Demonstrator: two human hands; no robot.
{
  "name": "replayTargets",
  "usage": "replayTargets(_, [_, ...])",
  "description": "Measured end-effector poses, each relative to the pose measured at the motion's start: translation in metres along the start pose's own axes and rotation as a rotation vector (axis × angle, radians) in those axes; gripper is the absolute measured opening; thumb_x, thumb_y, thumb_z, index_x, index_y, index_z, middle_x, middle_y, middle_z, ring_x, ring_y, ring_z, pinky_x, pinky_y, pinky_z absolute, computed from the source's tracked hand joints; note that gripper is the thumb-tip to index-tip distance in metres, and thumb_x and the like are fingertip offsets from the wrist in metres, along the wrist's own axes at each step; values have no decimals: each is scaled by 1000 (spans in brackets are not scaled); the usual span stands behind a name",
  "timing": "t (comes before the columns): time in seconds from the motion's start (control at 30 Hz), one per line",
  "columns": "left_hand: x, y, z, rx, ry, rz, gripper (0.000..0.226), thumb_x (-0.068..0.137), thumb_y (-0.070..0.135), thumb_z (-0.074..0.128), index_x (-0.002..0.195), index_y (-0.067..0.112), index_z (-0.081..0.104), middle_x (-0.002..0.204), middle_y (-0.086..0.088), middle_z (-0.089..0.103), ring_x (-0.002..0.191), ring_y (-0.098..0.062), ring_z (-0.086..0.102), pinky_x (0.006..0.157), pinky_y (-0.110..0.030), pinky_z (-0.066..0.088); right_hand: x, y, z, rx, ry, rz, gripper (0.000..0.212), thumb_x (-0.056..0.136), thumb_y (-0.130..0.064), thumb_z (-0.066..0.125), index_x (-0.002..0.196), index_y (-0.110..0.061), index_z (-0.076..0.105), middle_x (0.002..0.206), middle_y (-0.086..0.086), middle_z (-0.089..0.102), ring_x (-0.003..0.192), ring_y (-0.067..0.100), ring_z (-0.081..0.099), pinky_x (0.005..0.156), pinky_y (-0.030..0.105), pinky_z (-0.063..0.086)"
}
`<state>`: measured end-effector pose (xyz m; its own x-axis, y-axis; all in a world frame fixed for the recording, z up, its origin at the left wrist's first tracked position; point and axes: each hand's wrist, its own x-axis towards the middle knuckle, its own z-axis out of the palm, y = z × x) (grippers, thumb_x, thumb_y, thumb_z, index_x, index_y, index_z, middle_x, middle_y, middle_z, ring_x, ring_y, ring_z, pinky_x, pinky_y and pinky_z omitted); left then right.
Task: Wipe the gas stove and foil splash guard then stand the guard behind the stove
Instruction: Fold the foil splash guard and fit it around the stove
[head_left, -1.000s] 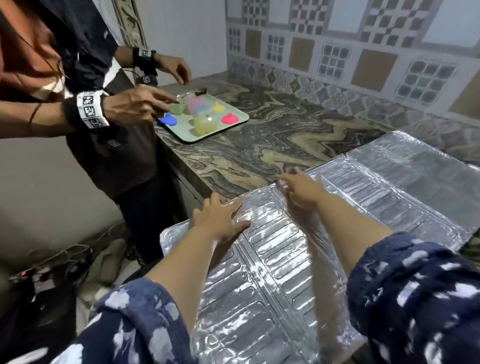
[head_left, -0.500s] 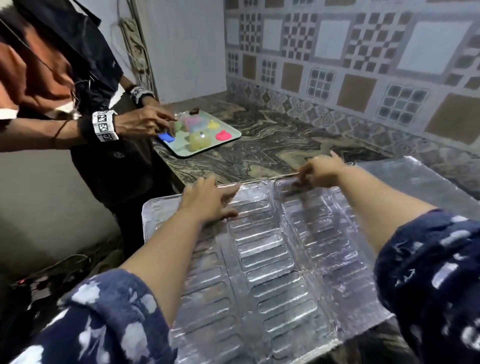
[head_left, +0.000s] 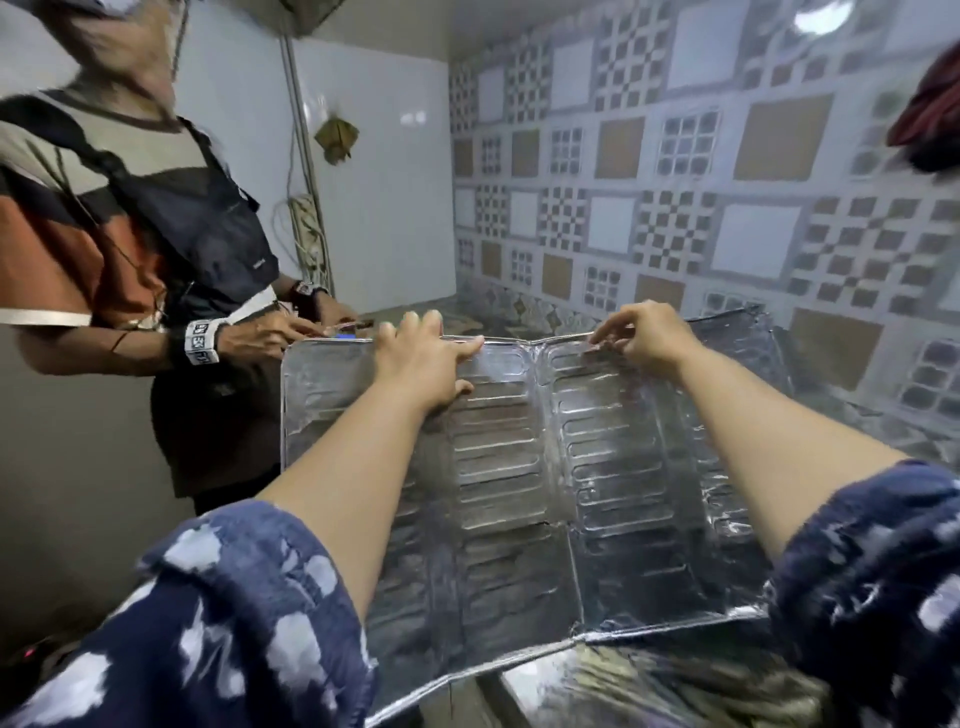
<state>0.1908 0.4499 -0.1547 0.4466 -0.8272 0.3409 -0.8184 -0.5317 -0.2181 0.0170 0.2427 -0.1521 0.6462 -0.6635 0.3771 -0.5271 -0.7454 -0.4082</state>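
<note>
While both arms reach forward, the scene reads as follows, all places given relative to the foil splash guard (head_left: 524, 467).

Foil splash guard: ribbed silver panels, raised and tilted toward the camera; its lower edge hangs over the near edge of the marbled table (head_left: 665, 680); a further panel bends off to the right, toward the tiled wall (head_left: 675, 171).

Left hand (head_left: 423, 358): at the guard's top edge, left of the centre fold; fingers curled over the rim, thumb pressed on the front face, grasping the guard.

Right hand (head_left: 641, 338): at the top edge, right of the centre fold; fingertips pinching the rim, grasping the guard.

Sleeves: dark blue with white blotches, pushed up both forearms, in front of the guard.

Second person (head_left: 140, 244): standing left of the guard, dark apron, marked wristbands; hands low behind the guard's top-left corner, what they hold is unclear.

Stove: cannot tell where it is.
</note>
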Motion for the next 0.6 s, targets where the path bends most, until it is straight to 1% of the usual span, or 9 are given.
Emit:
replayTargets(0.07, [3,5,-11,-27,27,-17,56,88,56,53,140,52,33,130,-7,40,123,-27,36,99,-42,30,2,1,-13,5,42,8,33,84,0,61,90,-28,78,104,1,74,97,18,66,80,26,48])
replayTargets(0.1, [5,7,-16,-38,45,-24,56,89,53,54,141,52,33,130,-7,39,123,-28,36,100,-42,29,3,1,-20,15,58,20,37,83,2,60,89,-30,77,105,0,74,99,18,66,80,26,47])
replayTargets(0.2, [15,16,-26,-58,104,-39,59,91,39,57,142,51,30,130,-8,38,123,-29,35,100,-44,29,5,3,-39,51,108,40,46,80,8,57,90,-32,76,107,-3,74,103,16,65,96,32,50])
replayTargets(0.27, [22,25,-29,-74,133,-43,62,91,31,56,143,52,28,129,-7,37,122,-29,34,100,-45,28,6,6,-47,63,141,44,47,79,9,55,92,-31,76,110,-3,73,106,16,65,101,37,49])
replayTargets(0.33, [31,33,-29,-83,157,-35,62,92,28,54,143,52,28,128,-7,37,120,-29,34,99,-45,28,6,11,-52,51,146,53,49,78,10,54,94,-31,76,112,-3,72,110,16,63,104,38,46])
replayTargets(0.4, [41,37,-24,-97,184,-20,60,94,26,53,143,51,29,125,-7,38,118,-29,34,99,-45,29,6,17,-53,32,121,58,47,79,7,57,98,-32,75,116,-5,71,113,16,62,106,38,44])
replayTargets(0.47, [52,37,-17,-112,221,-14,58,95,22,51,141,51,32,122,-6,40,116,-28,35,98,-44,29,7,27,-58,-6,74,54,43,82,2,61,99,-36,73,124,-6,67,118,17,60,106,39,44])
replayTargets(0.53, [64,35,-9,-132,231,-12,58,95,18,53,139,52,36,120,-5,42,116,-27,36,98,-43,29,9,42,-68,-84,21,88,39,83,-7,66,100,-42,71,132,-6,61,122,19,56,107,42,43])
replayTargets(0.6, [77,33,-3,-157,211,-1,59,94,17,54,137,53,38,120,-4,42,116,-27,35,98,-43,29,8,56,-81,-177,-1,151,41,82,-12,68,97,-50,67,135,-8,59,125,20,53,108,42,39])
